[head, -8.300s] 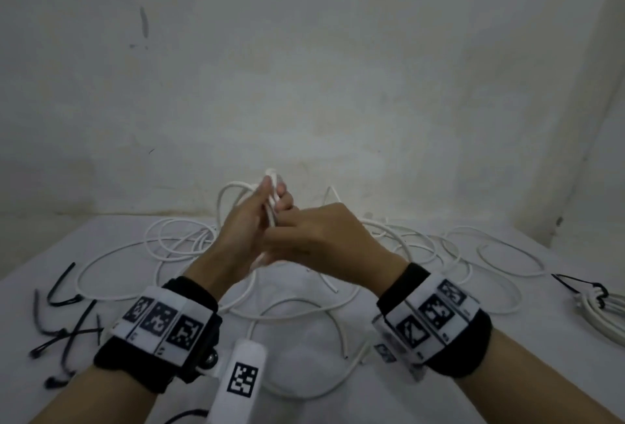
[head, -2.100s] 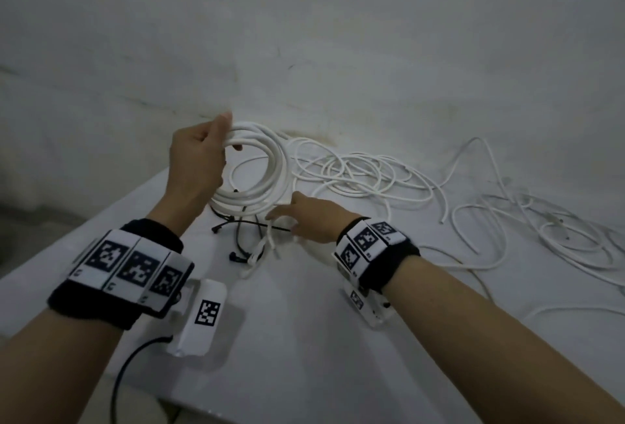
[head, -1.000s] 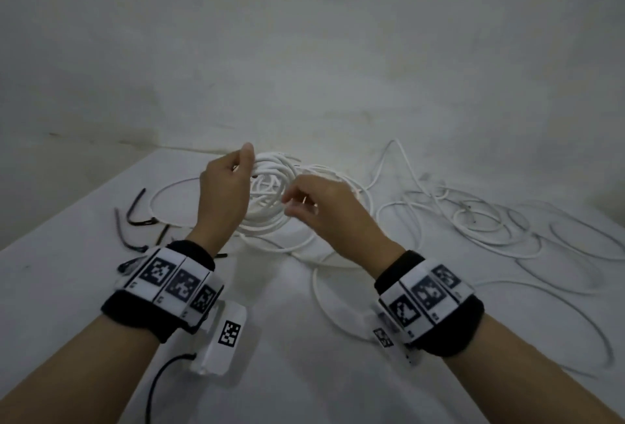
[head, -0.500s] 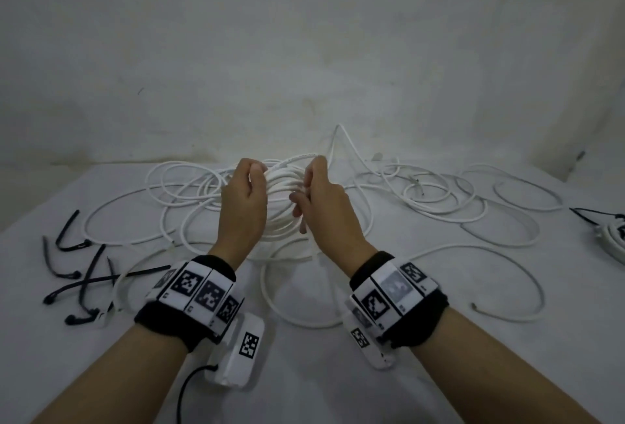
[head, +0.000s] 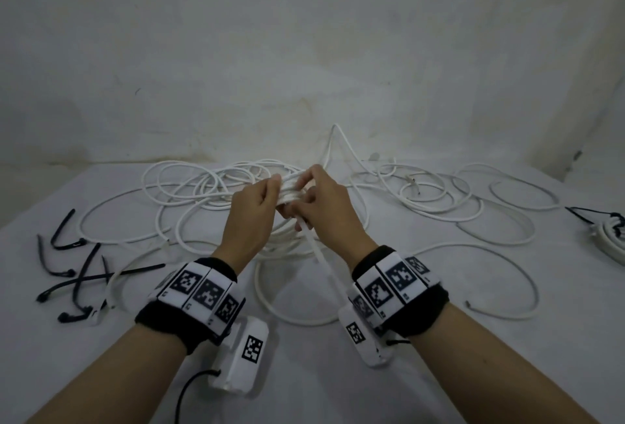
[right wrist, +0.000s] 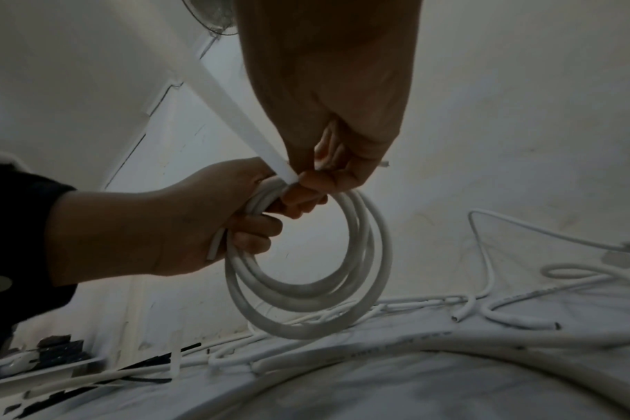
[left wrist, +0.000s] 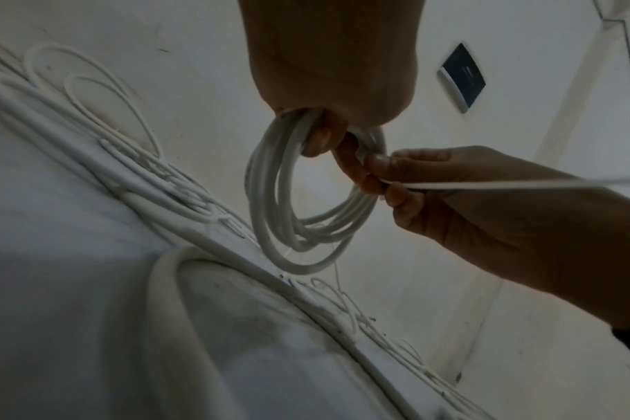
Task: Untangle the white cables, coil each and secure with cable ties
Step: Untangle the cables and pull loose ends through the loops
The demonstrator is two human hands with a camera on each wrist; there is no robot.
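Note:
A small coil of white cable (head: 290,186) hangs above the table between both hands. My left hand (head: 270,195) grips the top of the coil (left wrist: 299,204), fingers curled through its loops. My right hand (head: 309,202) pinches a flat white cable tie (head: 323,261) right at the coil. The tie's free end trails back toward my right wrist. In the right wrist view the tie (right wrist: 234,110) meets the coil (right wrist: 306,289) beside the left hand's fingers (right wrist: 259,224). Loose white cables (head: 436,197) sprawl over the white table (head: 338,373).
Several black cable ties (head: 76,274) lie at the table's left. A coiled, tied white cable (head: 608,241) sits at the right edge. Tangled loops (head: 189,193) spread behind and under the hands. A bare wall (head: 304,51) rises at the back of the table.
The hands have come closer together at the coil. The right hand now pinches the white tie against the coil, with its tail stretched back toward the wrist.

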